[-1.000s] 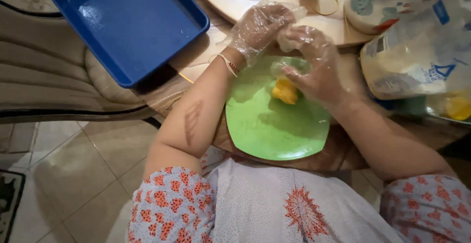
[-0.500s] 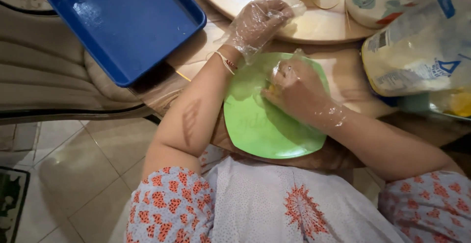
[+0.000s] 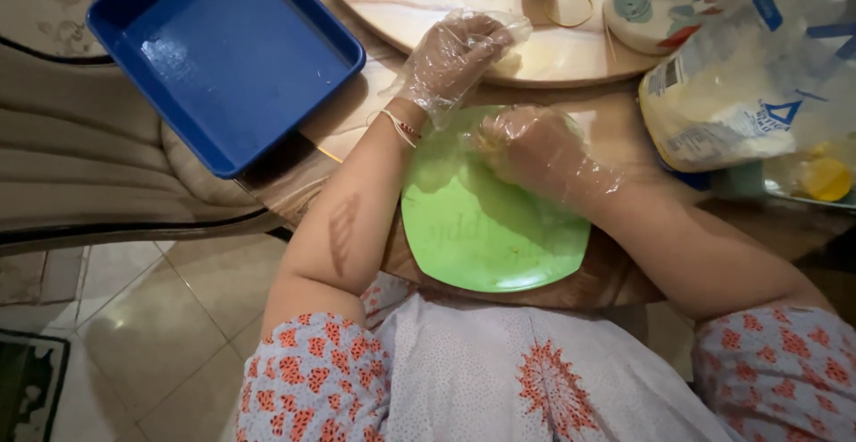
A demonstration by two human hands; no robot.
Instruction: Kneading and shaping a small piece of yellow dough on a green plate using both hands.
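Clear plastic gloves cover both hands. Right hand (image 3: 535, 149) is curled over the far edge of the green plate (image 3: 490, 237), fingers drawn together and bent down onto the plate surface; whether anything is pinched beneath them cannot be told, since the hand hides that spot. Left hand (image 3: 455, 54) lies just beyond the plate, fingers loosely closed, fingertips touching a small pale lump (image 3: 506, 60) at the rim of the round marble-patterned board (image 3: 428, 5); loose glove film bunches at the fingertips. A thin bracelet (image 3: 397, 123) sits on the left wrist. The plate, squarish with rounded corners, rests on the wooden table (image 3: 615, 281) directly in front of the person, a few crumbs on its near half. To the left, a blue rectangular tray (image 3: 160, 94) overhangs the table edge above a beige upholstered chair (image 3: 80, 183). To the right, a large plastic bag of white powder (image 3: 740, 103) lies just beside the right forearm, with a yellow object (image 3: 825, 179) near it. A rubber band (image 3: 562, 5) lies on the board.
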